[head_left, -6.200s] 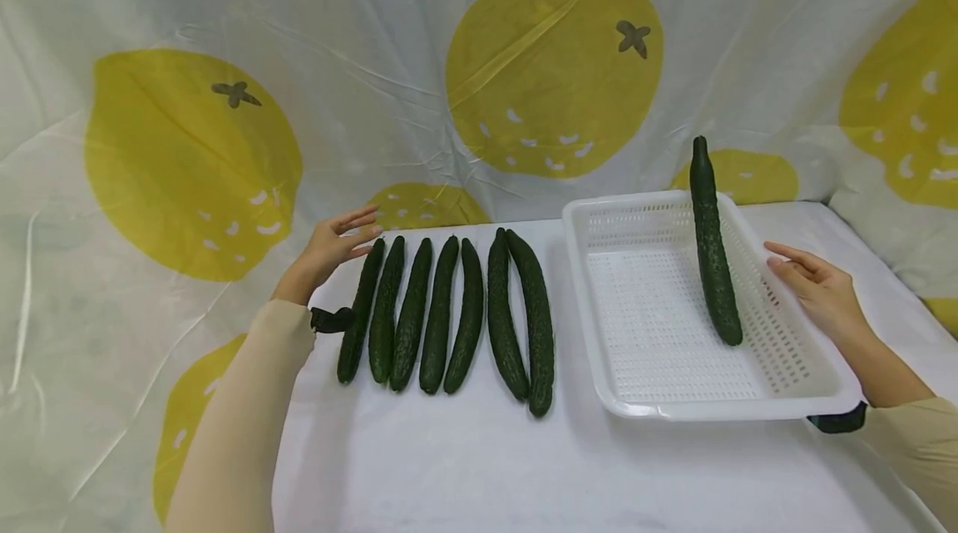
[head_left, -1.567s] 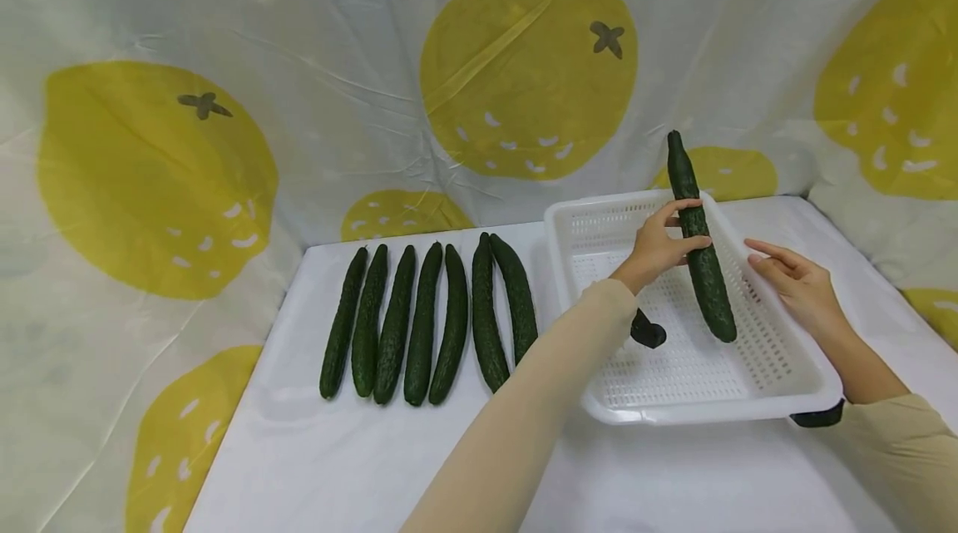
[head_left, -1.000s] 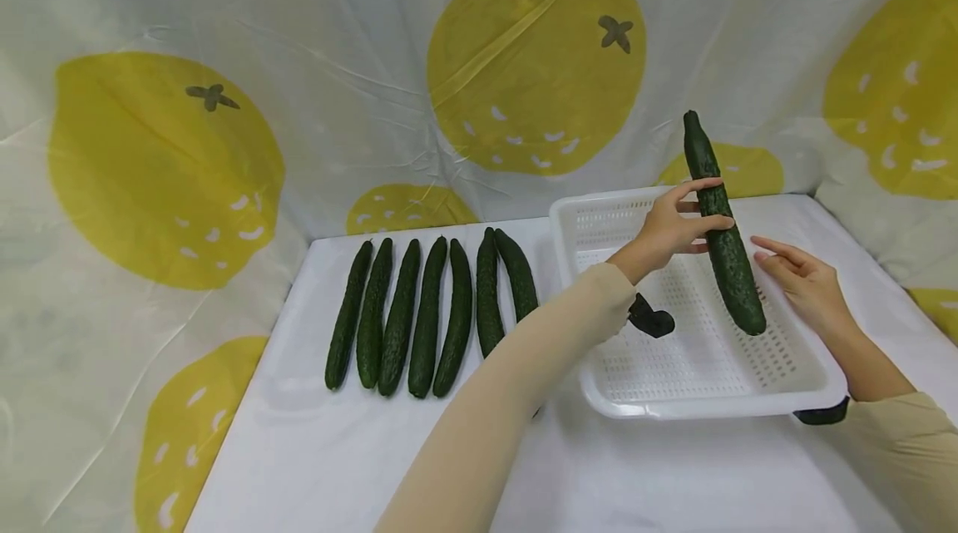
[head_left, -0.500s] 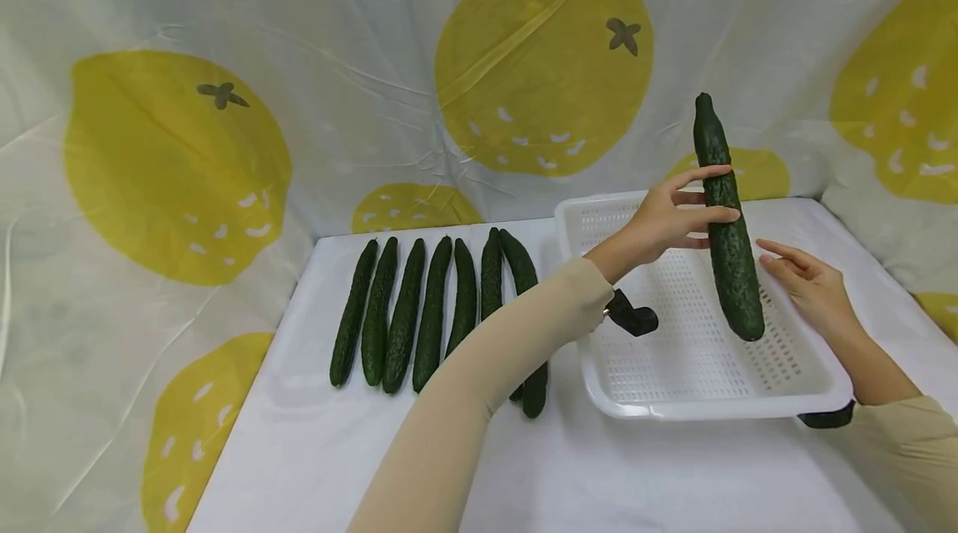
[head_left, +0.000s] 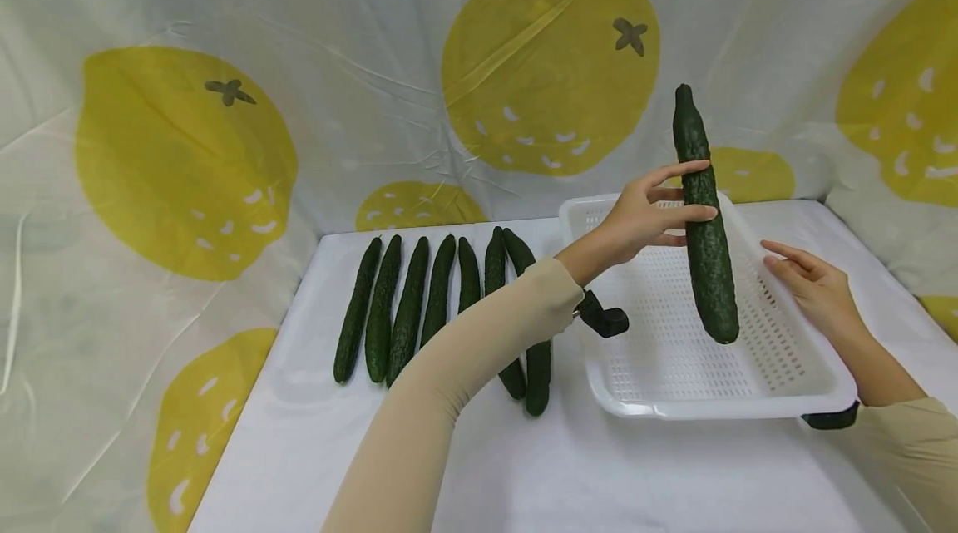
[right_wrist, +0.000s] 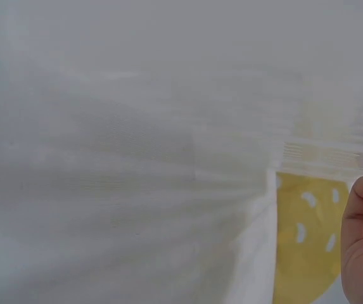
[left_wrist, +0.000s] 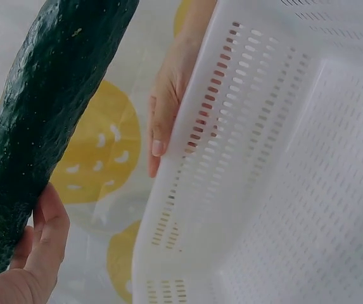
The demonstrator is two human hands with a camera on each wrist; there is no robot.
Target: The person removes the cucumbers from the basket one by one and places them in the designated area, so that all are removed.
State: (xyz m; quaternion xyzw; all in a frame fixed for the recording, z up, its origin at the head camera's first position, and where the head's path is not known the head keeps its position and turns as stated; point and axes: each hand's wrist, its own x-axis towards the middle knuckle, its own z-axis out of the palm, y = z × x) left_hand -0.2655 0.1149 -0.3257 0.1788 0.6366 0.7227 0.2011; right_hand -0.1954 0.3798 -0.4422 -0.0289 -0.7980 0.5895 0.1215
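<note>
My left hand point(head_left: 636, 213) grips a long dark green cucumber point(head_left: 711, 275) around its middle, thumb on the near side. It holds the cucumber almost upright above a white perforated plastic basket point(head_left: 718, 410). Close up in the left wrist view, fingers point(left_wrist: 49, 234) curl round the bumpy cucumber point(left_wrist: 54, 95). At the basket's right side, my right hand point(head_left: 816, 292) rests with its index finger and thumb stretched along the outer wall. The left wrist view shows those extended fingers too. Only part of the right hand point(right_wrist: 362, 247) appears in the right wrist view.
Several cucumbers point(head_left: 355, 317) lie side by side on the white tablecloth point(head_left: 539, 475) left of the basket; the left sleeve point(head_left: 449, 358) covers parts of them. A lemon-print cloth point(head_left: 359, 117) hangs directly behind the table.
Earlier the cucumber leaned in the basket while my left hand was by the leftmost cucumber. The left hand took it, lifted it, and just now shifted it left. The right hand stayed by the basket.
</note>
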